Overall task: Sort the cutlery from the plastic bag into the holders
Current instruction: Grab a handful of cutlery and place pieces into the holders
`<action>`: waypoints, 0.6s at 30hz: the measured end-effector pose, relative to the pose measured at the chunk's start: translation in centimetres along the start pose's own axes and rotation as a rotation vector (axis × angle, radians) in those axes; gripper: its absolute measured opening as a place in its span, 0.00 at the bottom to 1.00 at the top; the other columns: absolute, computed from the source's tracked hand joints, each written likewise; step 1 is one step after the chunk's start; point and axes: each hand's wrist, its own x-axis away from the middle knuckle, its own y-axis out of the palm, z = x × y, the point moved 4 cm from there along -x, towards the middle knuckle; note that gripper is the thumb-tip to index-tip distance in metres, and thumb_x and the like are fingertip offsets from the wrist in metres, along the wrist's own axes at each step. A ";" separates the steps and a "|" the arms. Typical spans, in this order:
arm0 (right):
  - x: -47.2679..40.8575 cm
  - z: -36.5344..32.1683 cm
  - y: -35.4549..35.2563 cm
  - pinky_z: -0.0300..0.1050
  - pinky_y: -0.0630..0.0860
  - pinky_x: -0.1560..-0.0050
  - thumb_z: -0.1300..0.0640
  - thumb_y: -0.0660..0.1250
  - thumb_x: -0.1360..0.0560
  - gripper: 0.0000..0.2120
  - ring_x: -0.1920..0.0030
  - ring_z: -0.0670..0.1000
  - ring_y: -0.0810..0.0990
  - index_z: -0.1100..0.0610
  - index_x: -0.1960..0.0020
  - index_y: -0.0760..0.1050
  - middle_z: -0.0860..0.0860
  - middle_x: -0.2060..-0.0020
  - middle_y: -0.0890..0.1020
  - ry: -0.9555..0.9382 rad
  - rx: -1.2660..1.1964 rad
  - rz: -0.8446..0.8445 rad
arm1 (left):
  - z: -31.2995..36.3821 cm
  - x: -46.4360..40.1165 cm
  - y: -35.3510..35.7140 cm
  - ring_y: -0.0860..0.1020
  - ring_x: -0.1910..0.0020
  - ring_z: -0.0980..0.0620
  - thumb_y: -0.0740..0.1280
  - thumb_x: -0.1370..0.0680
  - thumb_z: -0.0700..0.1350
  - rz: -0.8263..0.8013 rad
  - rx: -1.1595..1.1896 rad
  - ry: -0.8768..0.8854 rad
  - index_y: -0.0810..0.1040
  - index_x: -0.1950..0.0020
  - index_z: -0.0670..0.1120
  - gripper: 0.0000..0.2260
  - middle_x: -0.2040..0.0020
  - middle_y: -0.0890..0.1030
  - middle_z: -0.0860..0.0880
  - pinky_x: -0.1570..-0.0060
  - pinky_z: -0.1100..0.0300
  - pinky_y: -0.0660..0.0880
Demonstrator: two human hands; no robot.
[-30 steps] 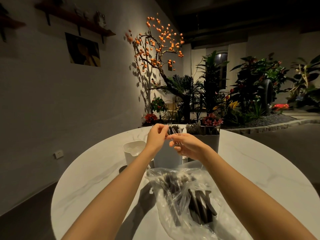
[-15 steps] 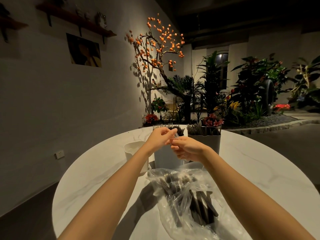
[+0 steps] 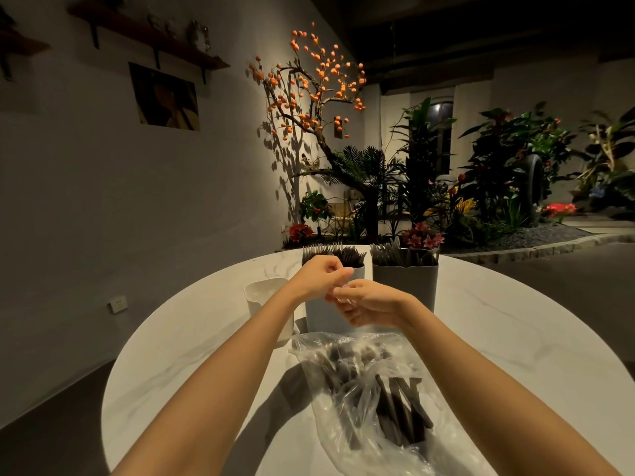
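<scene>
A clear plastic bag [image 3: 354, 420] lies open on the round white table [image 3: 178, 365], with several dark cutlery pieces [image 3: 398, 410] inside. Behind it stand three holders. The white one [image 3: 263, 295] is at the left. The pale grey middle one [image 3: 321, 316] is full of dark forks. The dark grey one [image 3: 407, 281] at the right holds dark knives. My left hand [image 3: 318, 274] and my right hand [image 3: 369, 304] meet in front of the middle holder. Together their fingertips pinch a small clear plastic piece [image 3: 344, 287]. I cannot tell what the piece is.
The table edge curves round at left and right. Beyond it are a lit orange-berried tree [image 3: 309, 80], a bed of plants [image 3: 481, 187] and a stone kerb. A wall with a shelf and a picture is at the left.
Both hands have dropped a little and drawn closer together. The clear piece, stretched between them a second ago, is now bunched at the fingertips.
</scene>
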 end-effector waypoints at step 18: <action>-0.7 1.8 -2.1 0.36 0.54 0.77 0.51 0.60 0.19 0.18 0.77 0.45 0.56 0.57 0.66 0.68 0.47 0.77 0.63 0.033 0.097 0.209 | -2.3 1.3 -0.5 0.69 0.71 0.57 0.62 0.20 0.56 -0.285 -0.163 -0.066 0.82 0.54 0.43 0.18 0.66 0.74 0.49 0.72 0.71 0.65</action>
